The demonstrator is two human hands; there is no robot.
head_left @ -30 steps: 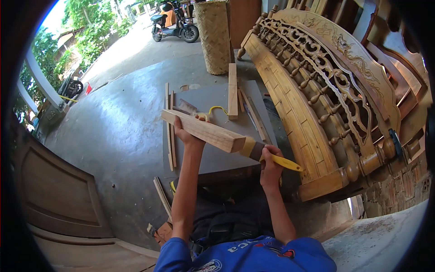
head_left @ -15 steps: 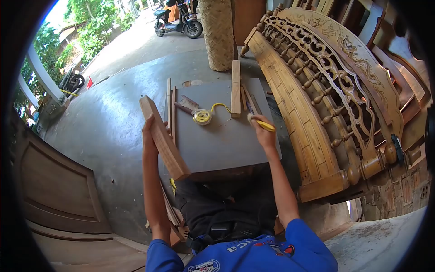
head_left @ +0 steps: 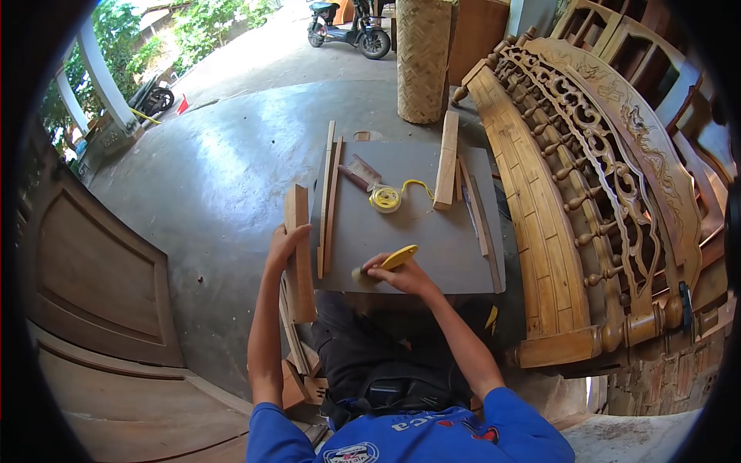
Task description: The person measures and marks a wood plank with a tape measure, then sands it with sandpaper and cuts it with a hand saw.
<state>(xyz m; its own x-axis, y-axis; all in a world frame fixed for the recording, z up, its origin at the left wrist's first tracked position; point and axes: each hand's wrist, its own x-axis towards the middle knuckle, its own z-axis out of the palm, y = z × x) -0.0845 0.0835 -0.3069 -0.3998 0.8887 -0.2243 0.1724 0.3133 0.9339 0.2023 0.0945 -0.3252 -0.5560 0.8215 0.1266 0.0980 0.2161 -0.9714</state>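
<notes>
My left hand (head_left: 284, 245) is closed around a long squared wooden block (head_left: 301, 287), held nearly upright in view beside the table's left edge. In my right hand (head_left: 407, 279) is a brush with a yellow handle (head_left: 400, 256); its pale bristles point left toward the block, a gap apart from it. Both are over the front part of a low grey table (head_left: 386, 235). Farther back on it lie a yellow coil in a clear round case (head_left: 384, 198), with a yellow strand running out, and a dark brown handled tool (head_left: 360, 174).
A second squared block (head_left: 445, 166) and thin wood strips (head_left: 327, 208) lie along the table's sides. At right stands a carved wooden bed panel (head_left: 540, 208); at left, a panelled wooden door (head_left: 100, 270). A rolled woven mat (head_left: 423, 65) and scooter (head_left: 351, 31) are behind.
My right hand has brought the brush from the table's right side leftward and nearer to me. The block in my left hand has turned more upright in view. The camera view has shifted left.
</notes>
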